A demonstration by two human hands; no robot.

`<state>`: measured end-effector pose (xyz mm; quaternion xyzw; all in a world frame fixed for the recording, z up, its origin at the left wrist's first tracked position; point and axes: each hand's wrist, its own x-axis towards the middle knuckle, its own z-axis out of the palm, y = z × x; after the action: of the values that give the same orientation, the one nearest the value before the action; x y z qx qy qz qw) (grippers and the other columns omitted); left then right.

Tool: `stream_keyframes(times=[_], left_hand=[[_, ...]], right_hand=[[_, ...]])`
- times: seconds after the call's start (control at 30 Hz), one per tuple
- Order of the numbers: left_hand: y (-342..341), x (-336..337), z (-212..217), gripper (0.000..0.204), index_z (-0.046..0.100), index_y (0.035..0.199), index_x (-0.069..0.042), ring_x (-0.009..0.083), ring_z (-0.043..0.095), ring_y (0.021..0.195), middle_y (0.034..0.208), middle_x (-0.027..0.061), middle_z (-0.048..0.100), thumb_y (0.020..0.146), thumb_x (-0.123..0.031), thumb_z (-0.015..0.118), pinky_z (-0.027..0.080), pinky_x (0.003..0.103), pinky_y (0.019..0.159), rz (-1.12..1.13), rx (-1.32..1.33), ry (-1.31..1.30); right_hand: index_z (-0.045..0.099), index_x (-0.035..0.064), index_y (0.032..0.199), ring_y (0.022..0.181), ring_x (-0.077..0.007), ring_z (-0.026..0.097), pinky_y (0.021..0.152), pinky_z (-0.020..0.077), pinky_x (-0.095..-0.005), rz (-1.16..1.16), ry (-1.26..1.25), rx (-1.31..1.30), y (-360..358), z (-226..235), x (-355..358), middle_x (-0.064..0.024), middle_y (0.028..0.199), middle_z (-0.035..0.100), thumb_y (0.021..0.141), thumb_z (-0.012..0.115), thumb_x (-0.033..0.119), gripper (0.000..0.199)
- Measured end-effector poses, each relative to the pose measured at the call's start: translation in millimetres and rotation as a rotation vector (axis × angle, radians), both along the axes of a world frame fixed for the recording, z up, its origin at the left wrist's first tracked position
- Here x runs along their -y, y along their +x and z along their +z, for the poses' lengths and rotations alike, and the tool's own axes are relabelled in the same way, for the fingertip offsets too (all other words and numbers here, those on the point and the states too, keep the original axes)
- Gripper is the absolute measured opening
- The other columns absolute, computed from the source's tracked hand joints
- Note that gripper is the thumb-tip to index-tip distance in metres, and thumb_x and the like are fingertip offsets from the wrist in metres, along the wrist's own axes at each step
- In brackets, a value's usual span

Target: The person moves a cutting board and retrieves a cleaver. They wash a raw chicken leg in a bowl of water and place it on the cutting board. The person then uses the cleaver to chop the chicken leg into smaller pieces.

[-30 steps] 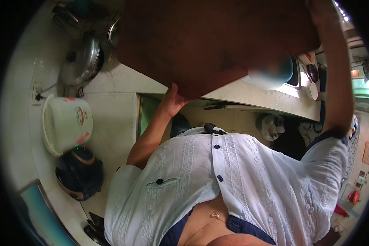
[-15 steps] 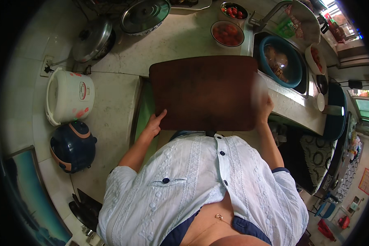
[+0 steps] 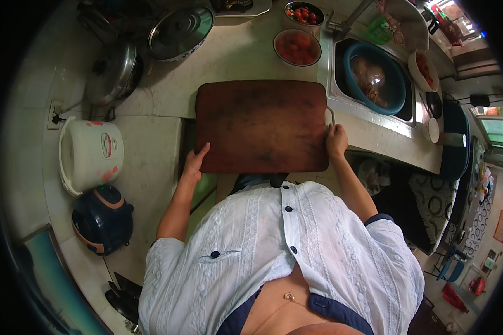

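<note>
A large dark reddish-brown cutting board (image 3: 262, 127) is held out in front of me, its worn, stained face showing. My left hand (image 3: 195, 161) grips its lower left edge, thumb on top and the other fingers hidden beneath. At the right edge, my right hand (image 3: 336, 140) is closed around the board beside a metal handle (image 3: 331, 115). The board's far edge overlaps the counter in the view; whether it touches the counter I cannot tell.
Beyond the board stand a bowl of tomatoes (image 3: 297, 48) and a bowl of small red fruit (image 3: 304, 13). A blue basin (image 3: 347, 70) sits in the sink at right. Along the left are a white rice cooker (image 3: 89, 153), a dark blue cooker (image 3: 99, 220) and a lidded pan (image 3: 109, 78).
The board has shifted slightly left in view and its blur is gone. My right hand, smeared by motion before, now shows clearly at the right edge by the handle.
</note>
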<state>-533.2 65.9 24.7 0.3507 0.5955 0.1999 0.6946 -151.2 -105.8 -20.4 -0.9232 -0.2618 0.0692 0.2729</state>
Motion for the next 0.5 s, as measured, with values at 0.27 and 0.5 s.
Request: stream_keyframes(times=[0.27, 0.5], left_hand=[[19, -27, -32, 0.056, 0.049, 0.114, -0.001, 0.0199, 0.051, 0.104, 0.116, 0.0109, 0.051, 0.072, -0.031, 0.070, 0.042, 0.035, 0.088, 0.238, 0.221, -0.111], [11, -22, -44, 0.055, 0.047, 0.118, -0.005, 0.0224, 0.054, 0.101, 0.119, 0.0076, 0.051, 0.076, -0.037, 0.064, 0.043, 0.038, 0.087, 0.307, 0.628, -0.272]], right_hand=[[0.056, 0.0029, 0.079, 0.076, -0.0375, 0.058, 0.067, 0.0460, -0.0437, 0.403, -0.579, 0.226, 37, 54, -38, -0.0197, 0.078, 0.061, 0.083, 0.047, 0.025, 0.025], [0.049, -0.0002, 0.109, 0.085, -0.0271, 0.060, 0.071, 0.0499, -0.0354, 0.205, 0.445, -0.690, 85, 31, -125, -0.0160, 0.096, 0.058, 0.089, 0.043, 0.025, 0.033]])
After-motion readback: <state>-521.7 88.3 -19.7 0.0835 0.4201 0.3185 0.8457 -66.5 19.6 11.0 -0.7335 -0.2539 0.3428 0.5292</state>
